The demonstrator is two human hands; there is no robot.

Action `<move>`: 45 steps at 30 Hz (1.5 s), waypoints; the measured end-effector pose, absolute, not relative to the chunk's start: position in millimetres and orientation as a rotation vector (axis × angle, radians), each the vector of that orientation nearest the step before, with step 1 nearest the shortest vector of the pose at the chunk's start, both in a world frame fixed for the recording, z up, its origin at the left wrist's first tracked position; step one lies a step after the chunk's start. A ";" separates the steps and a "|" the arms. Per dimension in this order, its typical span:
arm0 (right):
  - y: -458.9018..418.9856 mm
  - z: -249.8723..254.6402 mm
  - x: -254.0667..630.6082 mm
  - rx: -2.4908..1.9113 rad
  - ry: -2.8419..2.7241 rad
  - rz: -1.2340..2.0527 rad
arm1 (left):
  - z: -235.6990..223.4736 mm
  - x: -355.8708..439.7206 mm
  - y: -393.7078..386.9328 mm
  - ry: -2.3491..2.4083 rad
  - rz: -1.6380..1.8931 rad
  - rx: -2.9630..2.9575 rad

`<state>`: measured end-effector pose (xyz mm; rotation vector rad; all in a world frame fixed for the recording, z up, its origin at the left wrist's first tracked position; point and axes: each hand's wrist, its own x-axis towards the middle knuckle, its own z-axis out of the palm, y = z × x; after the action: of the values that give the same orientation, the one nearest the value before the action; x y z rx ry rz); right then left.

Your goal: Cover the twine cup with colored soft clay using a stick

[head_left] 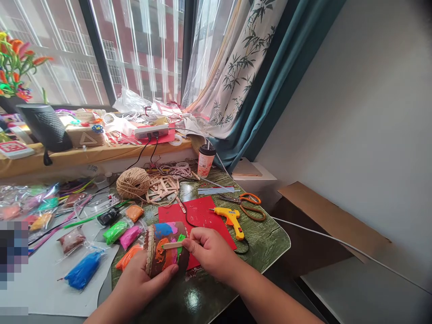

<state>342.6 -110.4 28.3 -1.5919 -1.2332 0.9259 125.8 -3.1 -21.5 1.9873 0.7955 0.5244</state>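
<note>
My left hand (145, 279) is wrapped round a brown cylinder (154, 267), its thumb along the lower side. Patches of blue, orange, pink and green clay cover the cylinder's face, and a beige cord-like trim rings its left end. Between the thumb and fingers of my right hand (211, 252) is a flat wooden craft stick (173, 245), its tip on or just over the orange and pink patches. A red sheet (202, 207) lies behind the cylinder, with a yellow glue gun (229, 218) on its right part. Packs of orange, green and pink clay (131, 235) lie close by on the left.
Orange-handled scissors (249, 207) lie right of the glue gun. A lidded paper cup (206, 162), a twine ball (132, 183) and wooden sticks (164, 188) stand farther back. Blue clay (84, 270) rests on white paper at left. Cables run to a power strip (150, 131) on the sill.
</note>
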 end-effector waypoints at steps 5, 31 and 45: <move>-109.5 29.3 343.9 -1.585 -1.222 0.955 | -3.7 131.4 -6.1 0.737 0.477 2.064; -107.2 30.1 351.2 -1.592 -1.247 0.983 | 9.9 134.2 -9.4 0.681 0.453 2.186; -108.3 33.7 356.2 -1.557 -1.278 1.028 | 18.0 136.5 -10.9 0.630 0.517 2.201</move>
<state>356.2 -108.3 33.7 -1.5573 -1.2782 1.0282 136.5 -10.9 18.0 2.2011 0.6298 0.5170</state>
